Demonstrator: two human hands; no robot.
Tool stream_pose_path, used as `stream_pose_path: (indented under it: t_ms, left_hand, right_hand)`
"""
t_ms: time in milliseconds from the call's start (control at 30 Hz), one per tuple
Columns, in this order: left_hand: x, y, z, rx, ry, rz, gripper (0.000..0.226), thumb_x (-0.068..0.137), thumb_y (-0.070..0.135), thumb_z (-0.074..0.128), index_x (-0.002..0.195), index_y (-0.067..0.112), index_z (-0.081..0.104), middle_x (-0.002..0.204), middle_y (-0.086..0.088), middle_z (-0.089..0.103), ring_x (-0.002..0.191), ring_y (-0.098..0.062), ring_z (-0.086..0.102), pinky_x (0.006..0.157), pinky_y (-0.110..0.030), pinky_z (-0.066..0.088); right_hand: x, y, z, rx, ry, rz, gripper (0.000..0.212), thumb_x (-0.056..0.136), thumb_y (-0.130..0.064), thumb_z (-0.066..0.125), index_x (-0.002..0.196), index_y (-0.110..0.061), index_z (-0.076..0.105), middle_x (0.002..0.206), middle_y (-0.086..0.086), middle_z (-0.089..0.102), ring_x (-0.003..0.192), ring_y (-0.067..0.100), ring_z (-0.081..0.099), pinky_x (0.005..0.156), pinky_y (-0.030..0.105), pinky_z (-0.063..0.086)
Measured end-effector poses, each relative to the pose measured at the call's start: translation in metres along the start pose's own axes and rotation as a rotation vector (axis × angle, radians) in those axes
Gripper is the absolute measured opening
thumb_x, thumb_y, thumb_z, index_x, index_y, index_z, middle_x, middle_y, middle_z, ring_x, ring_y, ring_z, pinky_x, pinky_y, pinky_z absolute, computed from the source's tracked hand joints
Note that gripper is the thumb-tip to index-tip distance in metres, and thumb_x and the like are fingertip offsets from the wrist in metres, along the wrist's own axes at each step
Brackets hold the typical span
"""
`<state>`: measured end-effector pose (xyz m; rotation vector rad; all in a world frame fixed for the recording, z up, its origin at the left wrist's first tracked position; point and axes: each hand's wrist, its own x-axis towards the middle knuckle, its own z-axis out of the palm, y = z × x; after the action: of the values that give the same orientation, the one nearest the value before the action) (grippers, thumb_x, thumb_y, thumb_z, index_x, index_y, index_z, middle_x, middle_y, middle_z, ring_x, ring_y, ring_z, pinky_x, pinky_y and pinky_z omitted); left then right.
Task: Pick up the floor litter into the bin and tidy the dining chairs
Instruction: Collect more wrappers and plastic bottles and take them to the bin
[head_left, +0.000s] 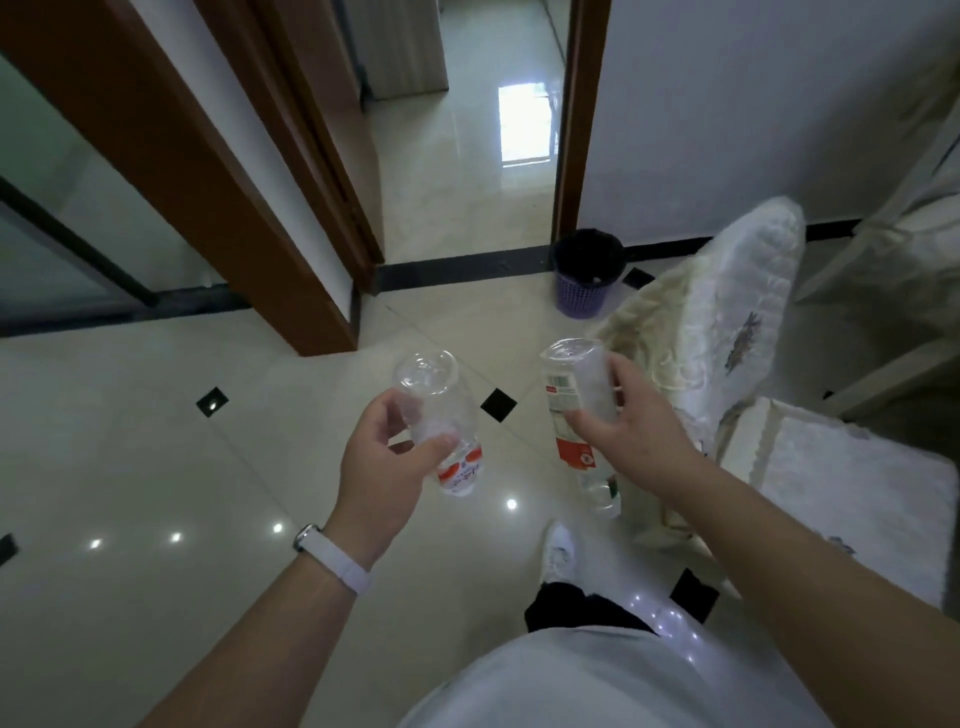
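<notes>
Grips left bottle (434, 415), clear plastic, in left hand (382, 470), fingers and thumb curled round its body, base up. Grips right bottle (574, 400) the same way in right hand (636, 444). Holds both above the tile floor (156, 441), well short of the purple bin (582, 301), right bottle nearer it. White-covered dining chair (737, 332) just beside the bin.

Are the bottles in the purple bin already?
No, the left hand grips one bottle and the right hand grips the other bottle, away from the purple bin.
</notes>
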<state>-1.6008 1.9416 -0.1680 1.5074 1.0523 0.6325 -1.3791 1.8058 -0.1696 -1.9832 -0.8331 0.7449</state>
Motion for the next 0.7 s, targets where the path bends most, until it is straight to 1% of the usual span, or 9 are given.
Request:
stream_pose_path:
  t_ms: [100, 167, 267, 333, 400, 467, 533, 633, 700]
  left_hand:
    - [0.06, 0.024, 0.013, 0.006, -0.015, -0.037, 0.045, 0.078, 0.009, 0.081, 0.117, 0.023, 0.064, 0.113, 0.005, 0.07, 0.102, -0.015, 0.067, 0.08, -0.031, 0.056]
    - [0.098, 0.042, 0.026, 0.013, -0.022, -0.024, 0.046, 0.079, 0.011, 0.08, 0.119, 0.026, 0.063, 0.115, 0.007, 0.069, 0.104, -0.015, 0.067, 0.084, -0.034, 0.057]
    - [0.148, 0.065, 0.044, 0.031, -0.068, 0.038, 0.04, 0.081, 0.012, 0.079, 0.116, 0.025, 0.063, 0.114, 0.006, 0.068, 0.104, -0.013, 0.067, 0.086, -0.035, 0.057]
    - [0.182, 0.078, 0.05, 0.025, -0.082, 0.061, 0.038, 0.083, 0.012, 0.077, 0.117, 0.023, 0.063, 0.113, 0.006, 0.069, 0.104, -0.012, 0.066, 0.087, -0.034, 0.056]
    - [0.217, 0.086, 0.052, 0.013, -0.096, 0.072, 0.036, 0.084, 0.013, 0.076, 0.117, 0.021, 0.064, 0.113, 0.004, 0.07, 0.107, -0.016, 0.066, 0.09, -0.038, 0.055]
    - [0.254, 0.086, 0.057, 0.02, -0.136, 0.07, 0.035, 0.085, 0.014, 0.076, 0.117, 0.022, 0.064, 0.113, 0.004, 0.07, 0.108, -0.017, 0.065, 0.091, -0.04, 0.054]
    - [0.286, 0.079, 0.065, 0.048, -0.164, 0.071, 0.037, 0.084, 0.016, 0.076, 0.119, 0.023, 0.064, 0.114, 0.005, 0.069, 0.109, -0.014, 0.065, 0.091, -0.038, 0.054]
    - [0.352, 0.066, 0.08, 0.072, -0.225, 0.054, 0.04, 0.082, 0.017, 0.079, 0.118, 0.024, 0.064, 0.114, 0.005, 0.068, 0.107, -0.01, 0.064, 0.091, -0.037, 0.054]
    - [0.401, 0.063, 0.088, 0.072, -0.262, 0.044, 0.043, 0.08, 0.02, 0.081, 0.119, 0.023, 0.064, 0.114, 0.005, 0.068, 0.106, -0.009, 0.065, 0.087, -0.033, 0.055]
  right_hand:
    - [0.055, -0.014, -0.019, -0.01, -0.028, 0.013, 0.055, 0.069, -0.056, 0.07, 0.118, -0.041, 0.049, 0.105, -0.019, 0.062, 0.097, 0.002, 0.061, 0.083, 0.036, 0.055]
    - [0.094, -0.021, -0.036, -0.003, -0.024, 0.008, 0.057, 0.065, -0.061, 0.067, 0.116, -0.043, 0.048, 0.105, -0.02, 0.061, 0.096, 0.0, 0.061, 0.082, 0.037, 0.057]
    - [0.141, -0.026, -0.058, -0.001, 0.0, -0.005, 0.051, 0.077, -0.048, 0.073, 0.118, -0.046, 0.042, 0.11, -0.022, 0.056, 0.099, 0.002, 0.058, 0.083, 0.037, 0.057]
    - [0.167, -0.027, -0.067, -0.011, 0.035, 0.012, 0.05, 0.083, -0.039, 0.074, 0.121, -0.042, 0.042, 0.111, -0.02, 0.055, 0.1, 0.002, 0.057, 0.081, 0.03, 0.055]
    - [0.191, -0.028, -0.07, -0.026, 0.044, 0.03, 0.051, 0.083, -0.036, 0.075, 0.123, -0.038, 0.043, 0.111, -0.02, 0.056, 0.098, -0.002, 0.056, 0.074, 0.019, 0.05]
    - [0.218, -0.025, -0.069, -0.037, 0.058, 0.059, 0.051, 0.083, -0.035, 0.075, 0.124, -0.038, 0.044, 0.109, -0.02, 0.058, 0.094, -0.006, 0.056, 0.068, 0.013, 0.045]
    - [0.242, -0.024, -0.066, -0.054, 0.07, 0.085, 0.054, 0.083, -0.037, 0.075, 0.128, -0.036, 0.045, 0.111, -0.02, 0.058, 0.095, -0.004, 0.056, 0.069, 0.015, 0.046]
    - [0.29, -0.026, -0.06, -0.076, 0.113, 0.148, 0.06, 0.082, -0.04, 0.075, 0.132, -0.035, 0.043, 0.118, -0.014, 0.058, 0.101, 0.005, 0.059, 0.077, 0.025, 0.053]
    - [0.322, -0.034, -0.059, -0.11, 0.15, 0.187, 0.057, 0.081, -0.042, 0.075, 0.128, -0.037, 0.044, 0.115, -0.016, 0.059, 0.098, 0.002, 0.059, 0.077, 0.026, 0.053]
